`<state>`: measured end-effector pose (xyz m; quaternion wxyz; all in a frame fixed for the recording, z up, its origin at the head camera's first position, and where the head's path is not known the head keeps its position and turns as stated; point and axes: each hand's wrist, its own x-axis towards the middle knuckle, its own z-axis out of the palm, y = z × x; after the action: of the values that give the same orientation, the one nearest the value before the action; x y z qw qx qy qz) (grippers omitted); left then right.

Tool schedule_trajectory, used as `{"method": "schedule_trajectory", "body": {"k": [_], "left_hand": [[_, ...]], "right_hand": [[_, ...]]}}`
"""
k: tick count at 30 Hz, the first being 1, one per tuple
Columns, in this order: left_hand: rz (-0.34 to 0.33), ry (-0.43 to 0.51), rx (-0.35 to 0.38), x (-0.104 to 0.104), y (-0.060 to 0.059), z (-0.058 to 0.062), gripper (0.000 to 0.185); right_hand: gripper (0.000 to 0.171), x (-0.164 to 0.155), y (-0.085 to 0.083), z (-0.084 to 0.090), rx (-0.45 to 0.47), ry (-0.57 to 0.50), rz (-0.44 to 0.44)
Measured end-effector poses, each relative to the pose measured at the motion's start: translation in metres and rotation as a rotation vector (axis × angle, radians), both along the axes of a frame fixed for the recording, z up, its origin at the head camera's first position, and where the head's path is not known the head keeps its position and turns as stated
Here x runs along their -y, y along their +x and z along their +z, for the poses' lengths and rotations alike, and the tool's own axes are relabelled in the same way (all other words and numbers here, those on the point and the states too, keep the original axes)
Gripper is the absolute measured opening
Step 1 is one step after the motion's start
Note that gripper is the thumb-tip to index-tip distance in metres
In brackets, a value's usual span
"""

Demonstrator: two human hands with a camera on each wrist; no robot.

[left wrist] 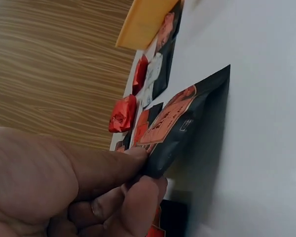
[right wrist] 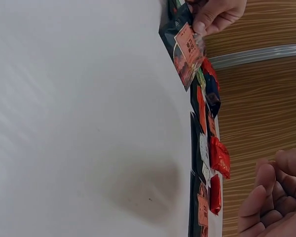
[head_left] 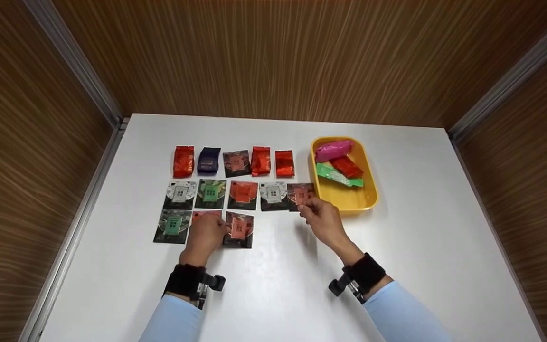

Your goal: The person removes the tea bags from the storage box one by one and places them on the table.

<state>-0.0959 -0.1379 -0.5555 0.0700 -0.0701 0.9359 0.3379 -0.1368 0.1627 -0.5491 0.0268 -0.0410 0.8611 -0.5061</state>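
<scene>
My left hand (head_left: 206, 235) pinches a flat black sachet with a salmon-pink label (left wrist: 170, 118) between thumb and fingers. The sachet is tilted, its near edge lifted from the table. Under this hand lies another red-labelled sachet (head_left: 208, 213), mostly covered, and to its left a green-labelled sachet (head_left: 173, 227). My right hand (head_left: 325, 222) hovers by the pink-labelled sachet (head_left: 298, 192) at the right end of the middle row. Its fingers are loosely curled, and the right wrist view shows nothing between them.
A yellow tray (head_left: 372, 194) holds a pink packet (head_left: 334, 150), a red packet (head_left: 348, 167) and a green packet (head_left: 337, 175). The back row has several small packets, among them a dark blue one (head_left: 208, 161). Wood-grain panels (head_left: 273, 57) enclose the white table (head_left: 283, 294).
</scene>
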Motion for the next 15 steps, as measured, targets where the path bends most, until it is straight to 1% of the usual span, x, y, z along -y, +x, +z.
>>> {"method": "schedule_trajectory", "body": {"k": [2,4,6,8,13,15], "left_hand": [[0.011,-0.063,-0.055,0.0001,-0.0013,-0.0035,0.028],[0.024,-0.107,-0.092,-0.0014,-0.0029,-0.0060,0.028],[0.036,-0.129,-0.105,-0.0032,-0.0042,-0.0074,0.027],[0.051,-0.131,-0.101,-0.0051,-0.0047,-0.0079,0.026],[0.045,-0.131,-0.125,-0.0075,-0.0045,-0.0079,0.018],[0.042,-0.137,-0.121,-0.0080,-0.0045,-0.0083,0.014]], "right_hand": [[0.010,-0.0004,-0.0001,-0.0007,-0.005,-0.001,0.003],[0.011,-0.0012,0.0002,-0.0008,-0.008,0.006,0.000],[0.011,-0.0021,0.0005,-0.0012,-0.006,0.013,-0.001],[0.011,-0.0031,0.0006,-0.0017,-0.002,0.014,-0.001],[0.012,-0.0067,0.0009,-0.0020,0.007,0.008,-0.004],[0.012,-0.0083,0.0007,-0.0027,0.005,0.007,-0.008]]}}
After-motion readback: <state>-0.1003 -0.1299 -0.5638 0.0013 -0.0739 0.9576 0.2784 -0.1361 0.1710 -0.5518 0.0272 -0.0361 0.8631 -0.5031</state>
